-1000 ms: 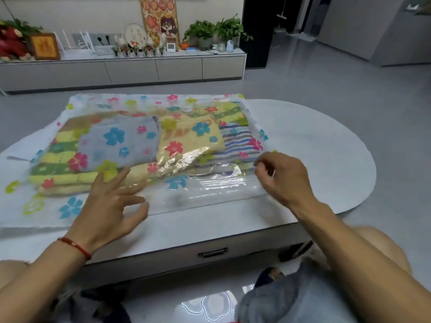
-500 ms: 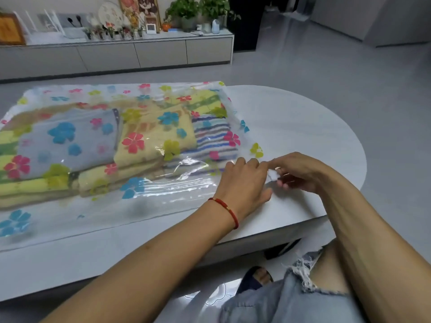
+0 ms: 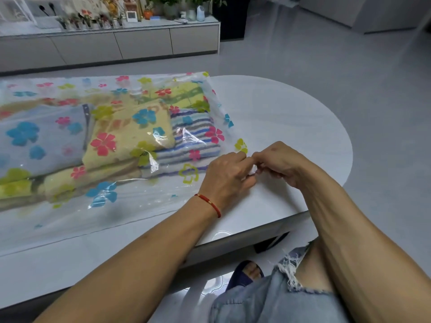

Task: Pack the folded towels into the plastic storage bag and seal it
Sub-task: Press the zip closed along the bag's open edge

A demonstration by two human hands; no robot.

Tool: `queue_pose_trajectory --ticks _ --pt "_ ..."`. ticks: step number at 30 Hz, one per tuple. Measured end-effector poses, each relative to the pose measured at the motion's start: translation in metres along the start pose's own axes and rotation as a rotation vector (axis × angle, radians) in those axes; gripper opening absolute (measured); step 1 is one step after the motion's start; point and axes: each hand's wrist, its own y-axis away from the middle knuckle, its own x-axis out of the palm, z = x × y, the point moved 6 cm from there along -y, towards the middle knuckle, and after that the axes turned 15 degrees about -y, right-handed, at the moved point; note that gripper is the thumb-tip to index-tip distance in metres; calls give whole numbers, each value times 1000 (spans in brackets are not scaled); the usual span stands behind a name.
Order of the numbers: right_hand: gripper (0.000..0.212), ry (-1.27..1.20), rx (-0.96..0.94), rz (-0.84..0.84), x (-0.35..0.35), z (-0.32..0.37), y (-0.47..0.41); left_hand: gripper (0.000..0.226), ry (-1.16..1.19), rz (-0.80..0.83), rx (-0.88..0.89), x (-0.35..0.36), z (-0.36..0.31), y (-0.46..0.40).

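Pinching at the bag's [image 3: 130,206] near right corner, both hands meet fingertip to fingertip above the tabletop [image 3: 291,127]. The left hand [image 3: 227,177], with a red cord bracelet [image 3: 210,202] at the wrist, is curled with its fingers closed toward the corner. The right hand [image 3: 277,163] is curled too, thumb and fingers nipped together on something small and white between the two hands; whether that is the bag's edge or a slider I cannot tell.

The bag is clear plastic printed with coloured flowers and lies flat, covering the left and middle of the tabletop, its near edge running just inside the near edge of the tabletop. Inside it lie the folded towels [image 3: 130,134]: a grey one at the left, yellow ones in the middle and back, a blue-striped one at the right.

The tabletop is white with a rounded right end, which is bare. Below its near edge show frayed denim shorts [image 3: 268,299] and a dark slipper [image 3: 245,273]. Beyond lies a grey floor [image 3: 326,66] and a long low cabinet [image 3: 140,40] carrying potted plants and small ornaments.
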Motion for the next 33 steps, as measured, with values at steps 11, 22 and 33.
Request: queue_pose_trajectory --ticks 11,22,33 --pt "23 20 -26 9 0 -1 7 21 -30 39 -53 3 -7 8" --pt "25 32 -181 -82 3 4 4 23 -35 12 61 -7 1 0" --pt "38 255 -187 -92 -1 3 17 21 -140 115 137 -6 -8 9"
